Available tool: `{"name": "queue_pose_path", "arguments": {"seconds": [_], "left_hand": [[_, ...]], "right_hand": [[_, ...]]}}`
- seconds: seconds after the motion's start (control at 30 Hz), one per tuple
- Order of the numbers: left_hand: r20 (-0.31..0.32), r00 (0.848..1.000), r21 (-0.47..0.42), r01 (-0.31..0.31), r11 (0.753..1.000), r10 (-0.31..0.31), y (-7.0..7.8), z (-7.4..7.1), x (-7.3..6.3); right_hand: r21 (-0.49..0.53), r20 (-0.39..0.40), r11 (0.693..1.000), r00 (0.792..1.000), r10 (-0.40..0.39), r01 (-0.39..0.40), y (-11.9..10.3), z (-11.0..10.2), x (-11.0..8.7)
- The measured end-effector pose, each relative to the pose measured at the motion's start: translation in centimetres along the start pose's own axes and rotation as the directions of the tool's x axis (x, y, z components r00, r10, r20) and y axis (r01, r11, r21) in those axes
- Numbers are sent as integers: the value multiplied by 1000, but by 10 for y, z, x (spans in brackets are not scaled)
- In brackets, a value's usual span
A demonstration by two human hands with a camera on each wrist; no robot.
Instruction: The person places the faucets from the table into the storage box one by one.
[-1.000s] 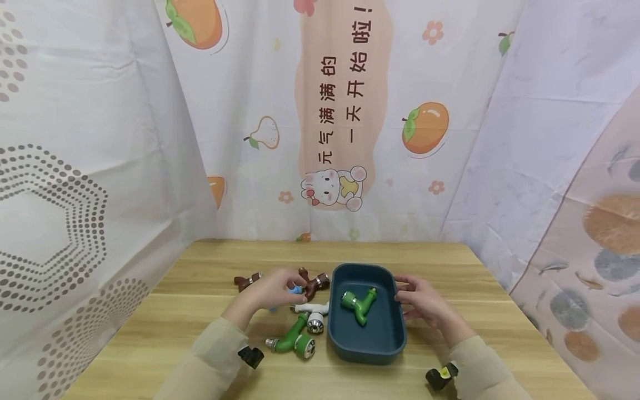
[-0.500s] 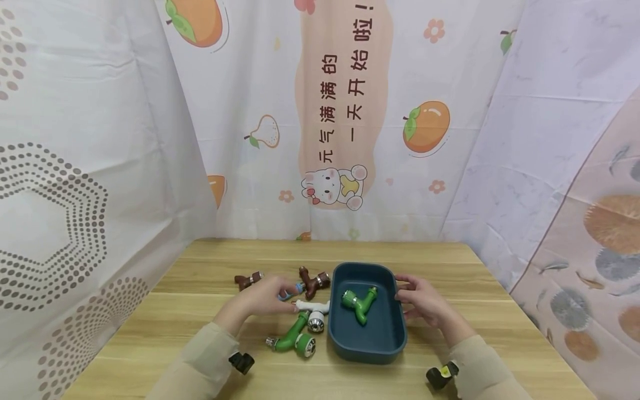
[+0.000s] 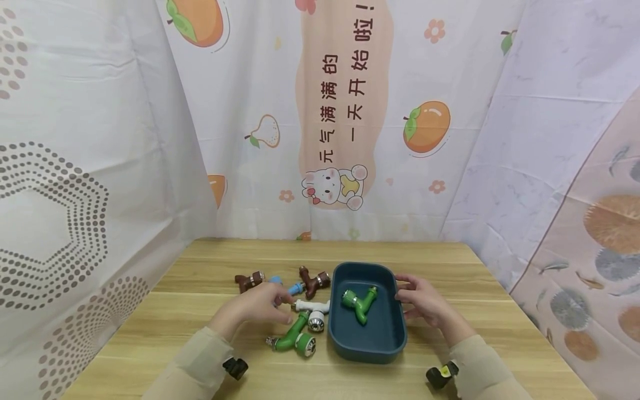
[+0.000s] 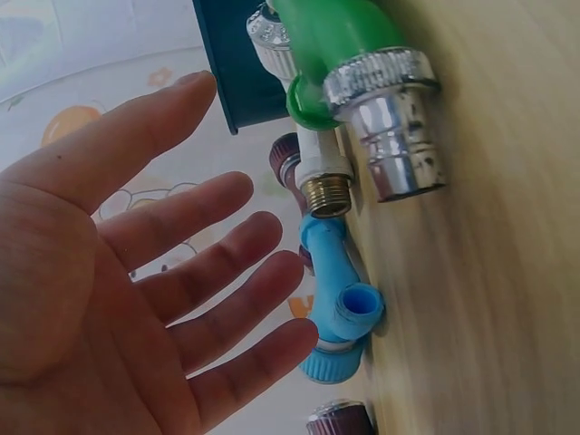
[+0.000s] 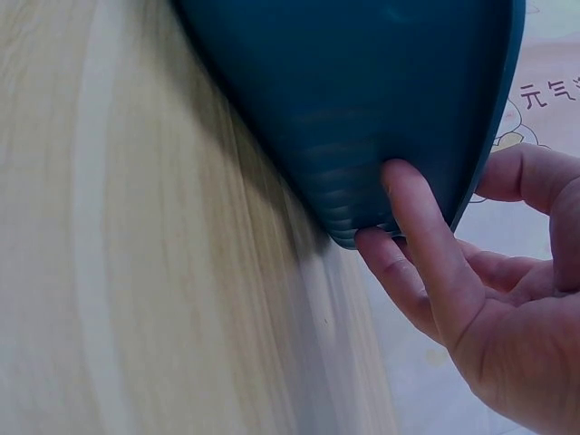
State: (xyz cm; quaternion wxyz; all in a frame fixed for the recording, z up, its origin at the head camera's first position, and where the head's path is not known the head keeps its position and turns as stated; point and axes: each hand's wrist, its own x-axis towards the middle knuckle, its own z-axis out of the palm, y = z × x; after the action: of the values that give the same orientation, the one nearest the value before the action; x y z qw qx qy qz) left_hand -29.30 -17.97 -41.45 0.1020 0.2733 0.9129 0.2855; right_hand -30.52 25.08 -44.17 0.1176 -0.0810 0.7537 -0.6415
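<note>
My left hand (image 3: pixel 260 304) hovers over the left group of taps with its fingers spread and holding nothing. A blue tap (image 4: pixel 333 281) lies beyond its fingertips in the left wrist view; the hand partly hides it in the head view. Nearby lie a white tap (image 3: pixel 312 306), a green tap (image 3: pixel 290 339) and two brown taps, one (image 3: pixel 311 282) by the tray and one (image 3: pixel 245 282) farther left. My right hand (image 3: pixel 425 300) touches the outside of the dark blue tray (image 3: pixel 367 350) at its right wall. Inside the tray lies another green tap (image 3: pixel 361 304).
Everything stands on a wood-grain table (image 3: pixel 440 261). Printed curtains (image 3: pixel 250 83) hang behind it and along both sides. A small black device (image 3: pixel 235 368) is strapped to each wrist.
My left hand has drawn back left and toward me from the blue tap, which shows more beside the brown tap now. My right hand and the tray have stayed put.
</note>
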Motion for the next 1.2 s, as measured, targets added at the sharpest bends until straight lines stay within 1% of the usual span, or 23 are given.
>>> {"name": "queue_pose_path", "arguments": {"seconds": [0.2, 0.43, 0.73, 0.97, 1.2], "left_hand": [[22, 1000, 21, -1, 1000, 0, -1, 1, -3], [49, 999, -11, 13, 1000, -12, -2, 6, -5], [58, 998, 39, 14, 999, -16, -3, 12, -6], [87, 996, 24, 35, 999, -37, -4, 14, -8], [99, 995, 23, 30, 999, -32, -3, 16, -8]], "right_hand": [[-7, 1, 1000, 1000, 0, 0, -1, 0, -1], [-5, 2, 1000, 1000, -3, 3, -1, 0, 0], [-11, 11, 1000, 1000, -10, 10, 0, -2, 1], [-21, 2, 1000, 1000, -4, 4, 1, -2, 1], [-13, -1, 1000, 1000, 1, -1, 1, -2, 2]]}}
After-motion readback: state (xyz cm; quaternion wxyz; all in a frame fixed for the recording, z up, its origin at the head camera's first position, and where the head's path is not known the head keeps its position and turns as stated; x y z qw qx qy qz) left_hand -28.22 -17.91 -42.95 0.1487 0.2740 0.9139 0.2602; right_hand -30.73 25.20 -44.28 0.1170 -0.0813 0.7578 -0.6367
